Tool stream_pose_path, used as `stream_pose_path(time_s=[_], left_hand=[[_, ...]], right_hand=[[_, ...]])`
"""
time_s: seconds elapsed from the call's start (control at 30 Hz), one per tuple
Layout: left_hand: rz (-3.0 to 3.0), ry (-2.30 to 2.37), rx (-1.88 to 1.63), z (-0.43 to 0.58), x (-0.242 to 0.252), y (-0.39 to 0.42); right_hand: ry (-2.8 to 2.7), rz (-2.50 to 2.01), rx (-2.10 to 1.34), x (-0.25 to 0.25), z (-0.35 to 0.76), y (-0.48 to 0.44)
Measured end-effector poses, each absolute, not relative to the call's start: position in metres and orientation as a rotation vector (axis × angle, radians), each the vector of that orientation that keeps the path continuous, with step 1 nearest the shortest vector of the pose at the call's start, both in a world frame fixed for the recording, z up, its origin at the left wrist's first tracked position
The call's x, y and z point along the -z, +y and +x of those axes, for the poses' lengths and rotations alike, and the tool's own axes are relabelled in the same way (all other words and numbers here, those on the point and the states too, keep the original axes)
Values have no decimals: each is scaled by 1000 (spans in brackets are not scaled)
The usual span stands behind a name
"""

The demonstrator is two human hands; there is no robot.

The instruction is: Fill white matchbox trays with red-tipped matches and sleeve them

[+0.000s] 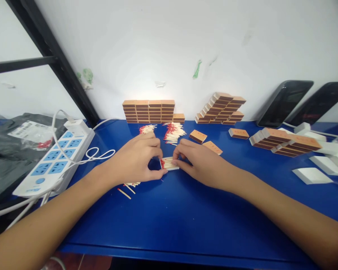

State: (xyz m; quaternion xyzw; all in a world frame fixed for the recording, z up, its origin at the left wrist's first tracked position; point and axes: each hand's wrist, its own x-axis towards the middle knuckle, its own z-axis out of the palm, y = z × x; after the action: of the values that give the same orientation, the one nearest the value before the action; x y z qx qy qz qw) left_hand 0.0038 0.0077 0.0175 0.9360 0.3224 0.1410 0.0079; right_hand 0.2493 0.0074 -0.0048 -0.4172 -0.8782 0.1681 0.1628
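A small white matchbox tray filled with red-tipped matches lies on the blue table in front of me. My left hand grips its left end, thumb at the near corner and fingers at the far one. My right hand is closed over the right part, its thumb on the matches and its fingers at the far edge; the tray's right end is hidden under it. Beyond my hands lie two heaps of loose matches, a left pile and a right pile. More loose matches lie partly beneath my left wrist.
Matchboxes stand in a stacked row and a stepped stack by the wall. Single matchboxes lie nearer. At right are another matchbox stack, white trays and a phone. A power strip with cables sits left.
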Motion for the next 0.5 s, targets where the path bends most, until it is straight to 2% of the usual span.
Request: stream_pose_path(time_s=[0.33, 0.5], left_hand=[[2912, 1008, -428, 3, -17, 8], [2933, 991, -453, 3, -15, 9]], right_hand=[[-2466, -1184, -555, 7, 249, 9], [-2380, -1138, -455, 8, 252, 13]])
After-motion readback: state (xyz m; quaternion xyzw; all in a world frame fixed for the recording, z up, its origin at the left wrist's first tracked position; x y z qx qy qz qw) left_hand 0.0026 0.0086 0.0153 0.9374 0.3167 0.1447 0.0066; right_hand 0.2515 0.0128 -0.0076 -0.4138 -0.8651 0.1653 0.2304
